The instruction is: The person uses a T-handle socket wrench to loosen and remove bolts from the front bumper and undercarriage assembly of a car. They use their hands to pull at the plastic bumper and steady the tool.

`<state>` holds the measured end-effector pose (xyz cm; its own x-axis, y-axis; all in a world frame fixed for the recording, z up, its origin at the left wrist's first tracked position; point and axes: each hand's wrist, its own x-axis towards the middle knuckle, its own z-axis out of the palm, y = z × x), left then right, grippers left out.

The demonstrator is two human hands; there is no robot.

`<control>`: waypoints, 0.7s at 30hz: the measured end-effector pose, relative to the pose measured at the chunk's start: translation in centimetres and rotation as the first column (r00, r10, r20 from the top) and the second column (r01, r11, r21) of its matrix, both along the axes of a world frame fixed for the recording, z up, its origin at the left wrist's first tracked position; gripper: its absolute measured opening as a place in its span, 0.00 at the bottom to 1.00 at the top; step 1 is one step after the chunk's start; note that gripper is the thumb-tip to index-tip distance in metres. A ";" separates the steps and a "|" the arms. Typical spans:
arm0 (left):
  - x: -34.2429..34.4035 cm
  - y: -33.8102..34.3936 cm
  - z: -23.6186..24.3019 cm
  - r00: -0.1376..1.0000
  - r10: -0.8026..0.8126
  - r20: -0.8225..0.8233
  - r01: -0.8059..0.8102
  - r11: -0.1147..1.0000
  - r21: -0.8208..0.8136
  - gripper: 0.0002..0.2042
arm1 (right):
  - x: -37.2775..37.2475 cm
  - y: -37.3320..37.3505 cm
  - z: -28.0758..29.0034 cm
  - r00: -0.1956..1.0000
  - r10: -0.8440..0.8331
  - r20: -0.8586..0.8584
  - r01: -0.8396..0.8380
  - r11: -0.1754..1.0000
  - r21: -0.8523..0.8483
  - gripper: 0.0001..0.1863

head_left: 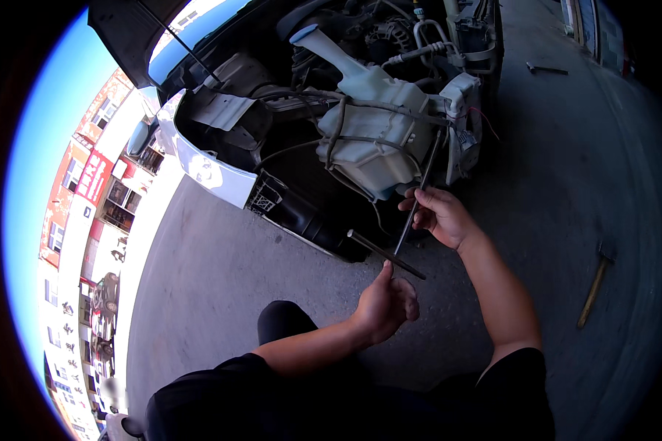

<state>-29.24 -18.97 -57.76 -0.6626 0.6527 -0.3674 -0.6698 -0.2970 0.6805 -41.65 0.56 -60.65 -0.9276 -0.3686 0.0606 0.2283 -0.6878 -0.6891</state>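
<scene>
A T-handle wrench [407,234] slants up toward the front corner of a car with its outer panels off. My right hand [443,214] is closed around its shaft, thumb and fingertips pinching the rod. Just below the crossbar is my left hand [385,303], thumb raised to the bar and fingers curled, with nothing visible in them. A white plastic fluid reservoir [375,147] with a long filler neck hangs by the shaft, dark hoses and cables running across it. The wrench's far end meets the area beside a pale bracket [462,140]; its exact seat is hidden.
On the concrete at right lie a wooden-handled hammer [594,288] and, farther off, another dark hammer-like tool [548,70]. A white fender [213,175] and black wheel-arch liner [290,209] edge the open bay. A thin red wire [485,121] sticks out. Shopfronts stand at left.
</scene>
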 end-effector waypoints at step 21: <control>-3.5 -0.6 1.7 0.861 0.079 0.503 -0.251 0.925 0.284 0.27 | 0.5 -1.6 0.6 0.999 -0.053 0.002 0.053 0.993 -0.105 0.16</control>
<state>-32.75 -19.57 -56.06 -0.5716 0.6878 -0.4474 -0.8033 -0.5802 0.1343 -41.12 -1.05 -60.09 -0.9455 -0.3106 0.0974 0.1889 -0.7673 -0.6128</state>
